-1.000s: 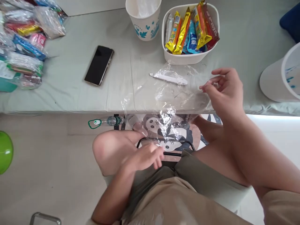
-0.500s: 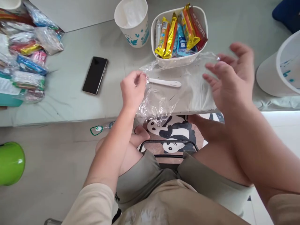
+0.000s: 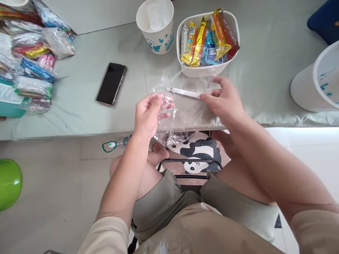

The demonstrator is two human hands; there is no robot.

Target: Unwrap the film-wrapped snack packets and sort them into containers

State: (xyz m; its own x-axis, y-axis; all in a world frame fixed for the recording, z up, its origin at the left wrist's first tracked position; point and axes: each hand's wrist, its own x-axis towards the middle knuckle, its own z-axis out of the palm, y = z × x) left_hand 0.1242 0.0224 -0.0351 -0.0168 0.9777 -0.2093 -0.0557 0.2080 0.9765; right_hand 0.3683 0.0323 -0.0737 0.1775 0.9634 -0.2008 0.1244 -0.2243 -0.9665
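My left hand (image 3: 148,114) holds the crumpled edge of a clear plastic bag (image 3: 185,114), its fingers showing through the film. The bag spreads over the table's front edge and hangs a little below it. A slim white plastic stick (image 3: 185,92) lies level across the bag; whether it is inside or on top I cannot tell. My right hand (image 3: 225,100) has its thumb and fingers closed at the stick's right end. Just beyond the bag stands a white tub (image 3: 197,72) of snack packets (image 3: 198,42) in yellow, blue and red wrappers.
A black phone (image 3: 111,84) lies left of my hands. Behind it stands a patterned paper cup (image 3: 159,42); a white bin (image 3: 303,86) is at the right. Wrapped snacks (image 3: 34,76) pile at the far left. A green bucket (image 3: 9,185) stands on the floor.
My right hand has come left from the bag's far right side to the stick's end. My left hand has dropped slightly, and its fingers have spread behind the film.
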